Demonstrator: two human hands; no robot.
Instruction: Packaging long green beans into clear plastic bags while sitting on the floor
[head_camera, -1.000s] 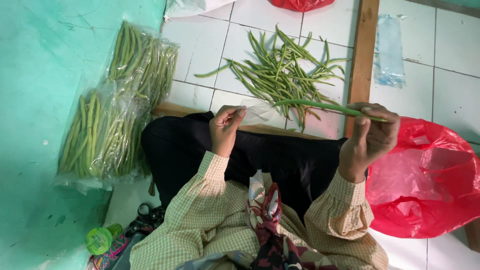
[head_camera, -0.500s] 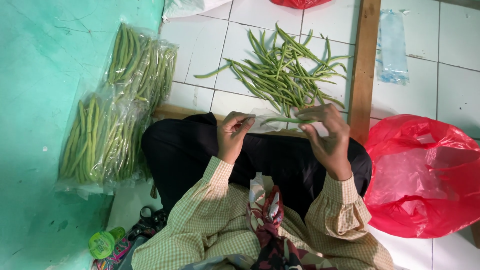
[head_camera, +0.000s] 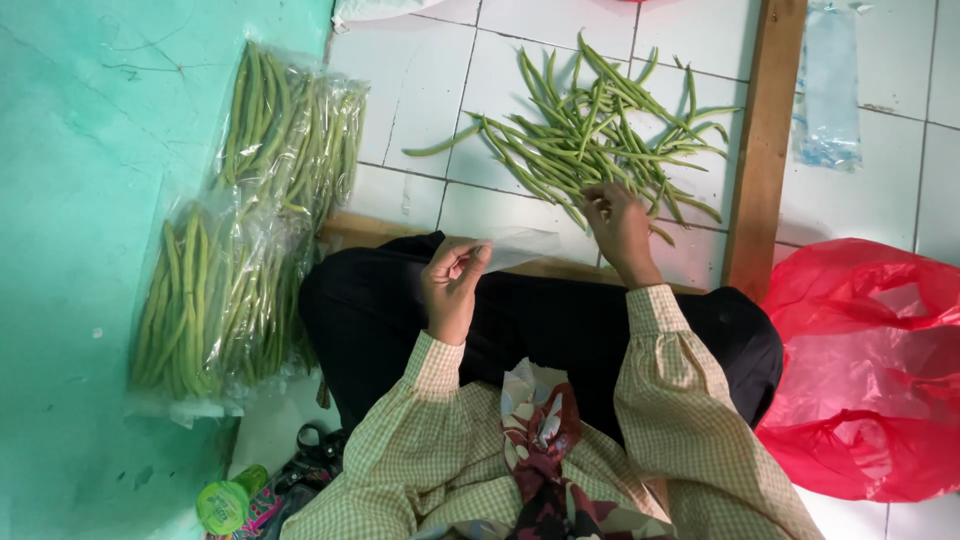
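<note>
The person sits on a white tiled floor (head_camera: 420, 90), legs in black cloth, sleeves in pale checked fabric. The left hand (head_camera: 452, 285) is raised over the lap with thumb and fingers pinched on the edge of a thin clear plastic bag (head_camera: 520, 246), which is so transparent that its outline is hard to follow and whether anything lies inside cannot be told. The right hand (head_camera: 620, 225) reaches forward into the near edge of a loose pile of green beans (head_camera: 590, 140) on the tiles; its fingers curl down among the pods, and whether they are closed on one cannot be told. To the left, two filled clear bags of beans (head_camera: 240, 250) lie on a teal surface. A wooden strip (head_camera: 765, 140) runs beside the pile, and a red plastic bag (head_camera: 870, 370) is cut off at the right edge.
</note>
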